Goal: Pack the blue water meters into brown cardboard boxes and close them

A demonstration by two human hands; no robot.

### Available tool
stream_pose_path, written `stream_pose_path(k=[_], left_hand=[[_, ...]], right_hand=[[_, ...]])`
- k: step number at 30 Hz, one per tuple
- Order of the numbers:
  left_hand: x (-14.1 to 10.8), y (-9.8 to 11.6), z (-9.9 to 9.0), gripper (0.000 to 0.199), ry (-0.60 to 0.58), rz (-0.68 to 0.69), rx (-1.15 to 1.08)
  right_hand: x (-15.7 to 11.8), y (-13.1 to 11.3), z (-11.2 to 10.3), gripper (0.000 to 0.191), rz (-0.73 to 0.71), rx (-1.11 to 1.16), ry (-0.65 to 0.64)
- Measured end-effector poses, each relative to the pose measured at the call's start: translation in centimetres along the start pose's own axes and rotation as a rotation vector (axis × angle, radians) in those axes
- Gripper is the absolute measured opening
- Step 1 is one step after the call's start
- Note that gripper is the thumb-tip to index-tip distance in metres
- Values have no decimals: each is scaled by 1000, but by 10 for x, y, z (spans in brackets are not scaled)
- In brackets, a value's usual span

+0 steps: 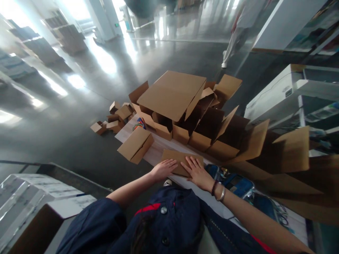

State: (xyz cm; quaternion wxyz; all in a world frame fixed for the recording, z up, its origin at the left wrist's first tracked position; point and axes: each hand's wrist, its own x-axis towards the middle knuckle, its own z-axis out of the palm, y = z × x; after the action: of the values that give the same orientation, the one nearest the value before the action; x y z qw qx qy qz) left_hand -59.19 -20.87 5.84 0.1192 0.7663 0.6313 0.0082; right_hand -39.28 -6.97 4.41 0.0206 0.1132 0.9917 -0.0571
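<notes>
Head view shows the cardboard box (177,155) beneath the left hand (164,168) and right hand (199,173), hands flat and slightly apart.

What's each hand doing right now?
Left hand: open, palm down on the box, not gripping.
Right hand: open, flat on the same box.

The top edge cut off a blurry person (234,38) and a fuzzy dark shape (150,7). The left hand (164,168) and right hand (198,173) hid bits of a box (182,155).
</notes>
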Motion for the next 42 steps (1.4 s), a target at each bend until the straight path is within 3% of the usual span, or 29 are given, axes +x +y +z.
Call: stream_pose_path(k=[4,8,10,18,26,28,31,33,35,37,42], left_hand=[[-27,-11,7,51,86,-147,-71],[-41,-1,22,48,318,-491,-203],[-42,5,27,45,372,-568,-251],[-45,2,35,31,463,-372,-135],[-49,3,47,29,495,-391,-173],[-49,6,47,30,514,-418,-229],[-50,17,46,30,589,-482,-332],[-54,27,48,32,655,-554,-366],[-62,37,53,32,715,-641,-354],[-74,44,64,30,747,-698,-328],[-97,42,96,33,720,-713,-263]], right_hand=[[-3,2,0,80,-14,13,-3],[-4,1,-2,82,-2,14,6],[-4,1,-1,83,-7,2,28],[-6,1,3,78,-41,-37,108],[-8,5,13,69,-112,123,149],[-12,3,20,68,-5,229,248],[-19,0,41,75,488,485,454],[-18,1,53,85,706,734,412],[-6,7,57,86,687,932,262],[20,12,50,82,576,997,172],[123,-7,1,72,272,954,163]])
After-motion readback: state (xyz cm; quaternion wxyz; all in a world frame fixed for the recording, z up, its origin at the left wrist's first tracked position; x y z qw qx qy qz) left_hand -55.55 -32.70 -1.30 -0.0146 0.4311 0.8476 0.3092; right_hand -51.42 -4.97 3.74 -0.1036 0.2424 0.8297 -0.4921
